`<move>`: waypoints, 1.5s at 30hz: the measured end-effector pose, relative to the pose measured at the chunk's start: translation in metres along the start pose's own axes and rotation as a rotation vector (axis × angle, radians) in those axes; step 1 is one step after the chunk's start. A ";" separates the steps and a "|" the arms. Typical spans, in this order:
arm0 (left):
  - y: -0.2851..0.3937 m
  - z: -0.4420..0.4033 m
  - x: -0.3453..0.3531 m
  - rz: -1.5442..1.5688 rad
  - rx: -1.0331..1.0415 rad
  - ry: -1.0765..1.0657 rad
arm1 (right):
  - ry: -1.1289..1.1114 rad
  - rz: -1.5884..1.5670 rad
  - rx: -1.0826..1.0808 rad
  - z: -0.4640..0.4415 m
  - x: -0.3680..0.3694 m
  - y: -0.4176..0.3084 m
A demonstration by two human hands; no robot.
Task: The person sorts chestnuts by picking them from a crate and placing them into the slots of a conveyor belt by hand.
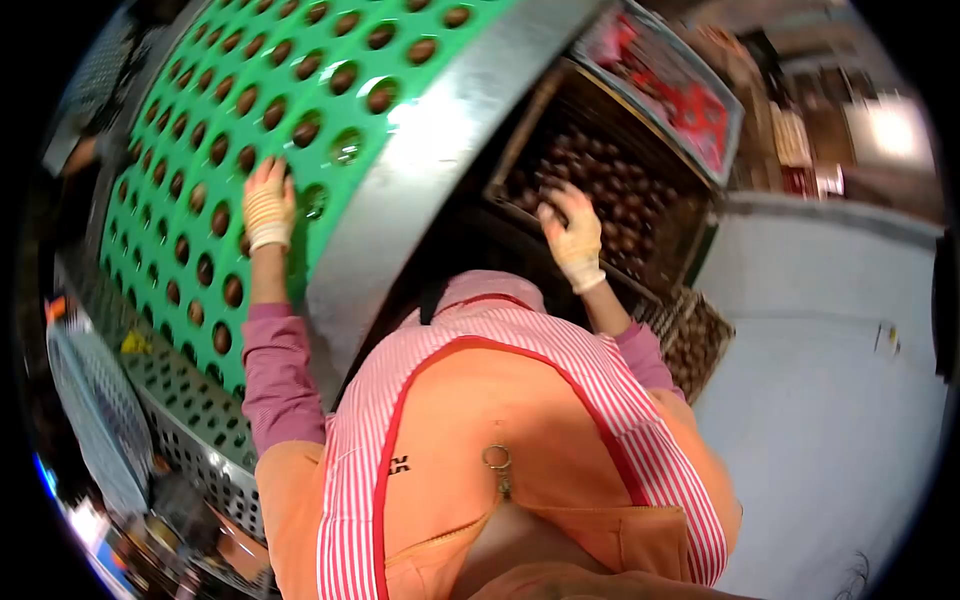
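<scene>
Only bit of writing I can spot is a small black mark (398, 465) on the left chest of the orange top (560, 420), and it's too fuzzy and turned for me to read for sure.

Left hand (268, 205) is over the green tray (326, 235), fingers stretched out and close together, right by the brown round pieces (306, 130) sitting in its holes. Can't tell if it's pinching one. Right hand (575, 238) is half curled above the near-left side of the crate (520, 130), which is heaped with more brown pieces (615, 205); too blurry to say if it's got hold of any.

Edge-wise, a wide metal rim (410, 170) borders the tray's right side, then a dark gap, then the crate wall. A pale surface (830, 350) stretches along the right.
</scene>
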State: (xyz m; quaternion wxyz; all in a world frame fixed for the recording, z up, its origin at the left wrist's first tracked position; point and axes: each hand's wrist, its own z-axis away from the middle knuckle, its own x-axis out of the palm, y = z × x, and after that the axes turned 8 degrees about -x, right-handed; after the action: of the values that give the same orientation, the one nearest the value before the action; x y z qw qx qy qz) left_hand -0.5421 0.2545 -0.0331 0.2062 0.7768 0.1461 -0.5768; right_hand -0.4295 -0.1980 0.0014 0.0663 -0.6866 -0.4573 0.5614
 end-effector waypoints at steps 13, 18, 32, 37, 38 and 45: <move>0.214 -0.032 -0.034 0.488 0.283 -0.062 | -0.459 0.156 0.590 0.030 -0.106 0.174; 0.353 -0.001 0.021 0.359 0.434 -0.866 | -0.744 0.135 0.643 0.024 -0.081 0.193; 0.419 0.013 0.130 -0.514 0.368 -1.341 | -1.102 0.215 0.421 -0.022 -0.001 0.179; 0.424 0.005 0.122 -0.537 0.350 -1.409 | -1.123 0.029 0.458 -0.024 0.023 0.186; 0.425 0.004 0.123 -0.475 0.304 -1.442 | -1.108 -0.040 0.516 -0.024 0.022 0.191; 0.406 0.022 0.150 -0.324 0.366 -1.406 | -1.024 -0.119 0.641 -0.024 0.031 0.170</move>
State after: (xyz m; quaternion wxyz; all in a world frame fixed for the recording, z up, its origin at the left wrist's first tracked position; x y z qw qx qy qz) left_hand -0.3278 -0.1119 -0.1201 0.0307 0.2150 -0.0063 -0.9761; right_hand -0.3167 -0.2638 -0.1146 0.0727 -0.2481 -0.2769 0.9255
